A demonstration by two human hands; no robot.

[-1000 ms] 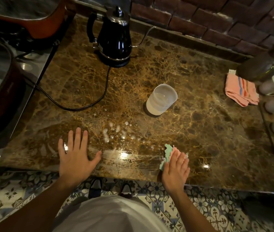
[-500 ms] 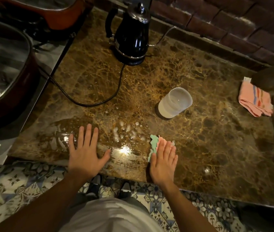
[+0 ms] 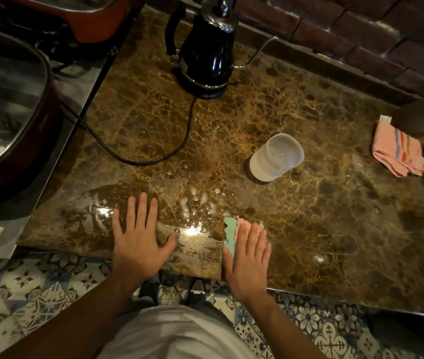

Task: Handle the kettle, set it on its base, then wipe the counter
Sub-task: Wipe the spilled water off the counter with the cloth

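L hand [image 3: 138, 244] flat, fingers spread on wet desk [image 3: 335, 229] near front edge. R hand [image 3: 249, 257] flat, palm pressing green/pink cloth [image 3: 230, 230] to desk. Suds [image 3: 198, 203] btwn hands. Kettle [image 3: 205, 50] upright on base [image 3: 200, 90] at back; plastic cup [image 3: 275, 158] mid-desk.

left hand [image 3: 138, 244] flat, fingers spread; right hand [image 3: 249, 263] flat, fingers together, palm down

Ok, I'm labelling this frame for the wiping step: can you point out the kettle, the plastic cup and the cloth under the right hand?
kettle [image 3: 207, 57]: head view, on the shiny black body.
plastic cup [image 3: 270, 165]: head view, on its translucent side wall.
cloth [image 3: 229, 230]: head view, on the green strip beside the right hand's fingers.
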